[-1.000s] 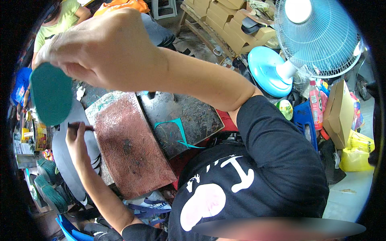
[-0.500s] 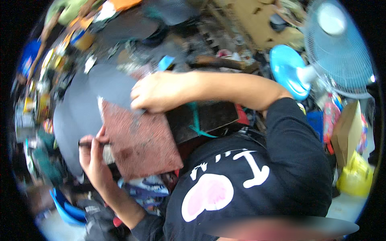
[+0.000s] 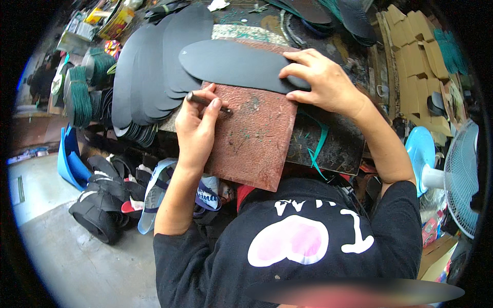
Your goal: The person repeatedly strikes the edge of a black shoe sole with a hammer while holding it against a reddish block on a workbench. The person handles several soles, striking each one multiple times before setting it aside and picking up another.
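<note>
A black sole [image 3: 233,62] lies crosswise over the far part of a rough reddish board [image 3: 244,149]. My right hand [image 3: 328,82] grips the sole's right end, with the fingers on its far side and the thumb along its near edge. In my left hand [image 3: 196,126] is a short dark metal rod [image 3: 200,98], which looks like a hollow punch. It is held nearly level above the board, its narrower end pointing right, just short of the sole. Behind my left hand, a fanned row of black soles [image 3: 141,77] rests at the left.
Green cord bundles [image 3: 78,97] stand left of the soles. A green strap [image 3: 318,146] lies on the dark bench right of the board. Black sandals [image 3: 105,197] are heaped on the floor. A blue fan [image 3: 462,177] stands at the right, near cardboard pieces [image 3: 418,77].
The view has turned and become sharper. My right hand has moved from near the board's far corner to the end of a sole lying across it. My left hand keeps the rod.
</note>
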A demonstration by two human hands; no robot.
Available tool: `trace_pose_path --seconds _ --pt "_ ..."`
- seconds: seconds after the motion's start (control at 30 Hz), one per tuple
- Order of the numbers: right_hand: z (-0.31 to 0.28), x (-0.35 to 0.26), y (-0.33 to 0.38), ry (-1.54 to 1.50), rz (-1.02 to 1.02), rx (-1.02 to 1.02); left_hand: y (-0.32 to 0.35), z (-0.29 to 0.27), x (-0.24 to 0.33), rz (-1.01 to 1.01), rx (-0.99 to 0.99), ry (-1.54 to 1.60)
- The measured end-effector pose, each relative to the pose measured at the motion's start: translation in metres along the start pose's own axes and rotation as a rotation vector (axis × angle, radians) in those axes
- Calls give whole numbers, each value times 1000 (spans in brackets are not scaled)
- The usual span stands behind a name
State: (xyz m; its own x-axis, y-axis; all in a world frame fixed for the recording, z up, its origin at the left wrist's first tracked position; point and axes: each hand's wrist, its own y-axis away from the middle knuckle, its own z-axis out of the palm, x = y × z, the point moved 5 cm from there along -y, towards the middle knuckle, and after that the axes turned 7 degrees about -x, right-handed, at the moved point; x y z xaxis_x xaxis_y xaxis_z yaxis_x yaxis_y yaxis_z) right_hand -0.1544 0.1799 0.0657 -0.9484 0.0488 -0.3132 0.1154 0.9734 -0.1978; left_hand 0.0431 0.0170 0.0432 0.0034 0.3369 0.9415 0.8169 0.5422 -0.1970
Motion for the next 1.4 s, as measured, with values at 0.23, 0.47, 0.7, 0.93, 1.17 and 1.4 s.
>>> trace_pose_path --seconds 0.23,0.47,0.7,0.93,1.17,1.4 --pt "-74 15 -10 -62 104 378 -7 -10 -6 -54 67 215" --pt "-10 -3 -17 104 37 -90 -5 -9 -4 -27 99 211" --pt "2 4 -2 83 46 13 -6 -8 -6 -18 85 137" --pt "3 6 -9 80 -28 100 -11 -3 10 45 115 142" --pt "-47 28 51 140 185 151 -61 15 39 192 14 261" --pt "-22 76 150 101 701 24 -111 73 28 156 -119 195"
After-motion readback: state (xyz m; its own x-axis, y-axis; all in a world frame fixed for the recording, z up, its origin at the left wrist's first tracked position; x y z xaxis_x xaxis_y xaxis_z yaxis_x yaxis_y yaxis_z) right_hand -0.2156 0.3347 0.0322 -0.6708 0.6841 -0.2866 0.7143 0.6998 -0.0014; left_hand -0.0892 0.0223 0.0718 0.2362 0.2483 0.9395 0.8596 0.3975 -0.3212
